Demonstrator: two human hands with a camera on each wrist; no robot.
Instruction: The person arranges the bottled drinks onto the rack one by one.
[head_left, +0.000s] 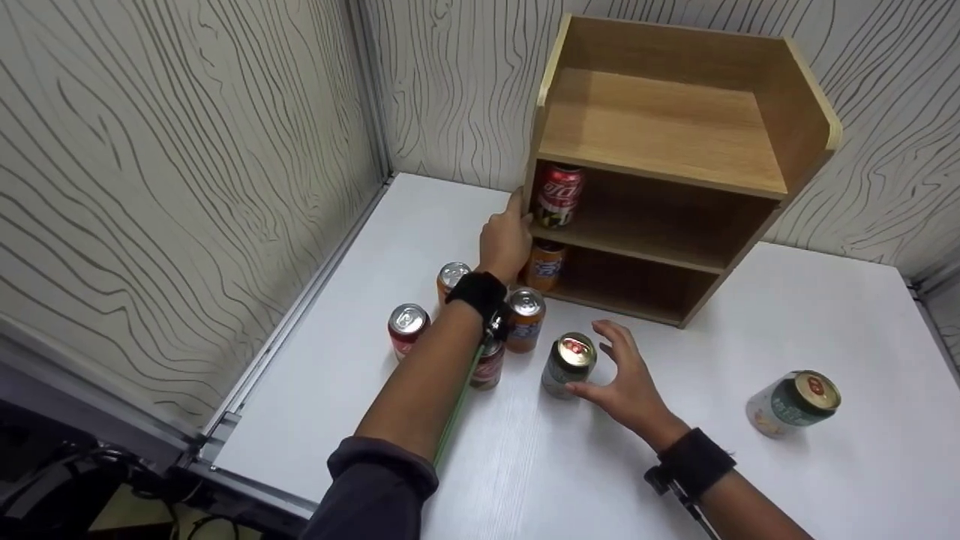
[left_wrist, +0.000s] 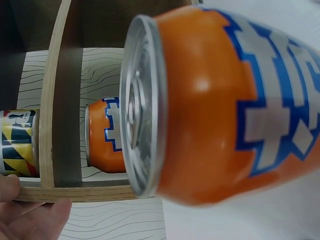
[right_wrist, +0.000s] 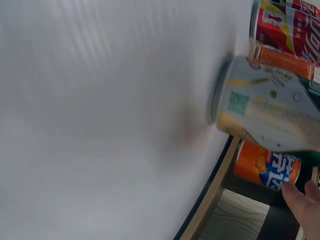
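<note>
My left hand (head_left: 506, 238) holds the left side panel of a small wooden shelf (head_left: 652, 124); in the left wrist view its fingertips (left_wrist: 55, 215) are at the panel's edge. On the middle level, close to that hand, a red cola can (head_left: 559, 196) stands, with an orange soda can (head_left: 544, 264) below it. My right hand (head_left: 630, 382) is spread beside an upright grey-green can (head_left: 568, 365), thumb at its lower side and fingers curving near its top, a gap showing between. In the right wrist view that pale can (right_wrist: 270, 102) stands in front of the shelf.
Left of the shelf stand another orange can (head_left: 523, 321), a red can (head_left: 408, 330), and two more partly hidden by my left forearm. A second grey-green can (head_left: 793, 403) is on the white table (head_left: 840, 300) at the far right. Patterned walls (head_left: 247, 150) border the table.
</note>
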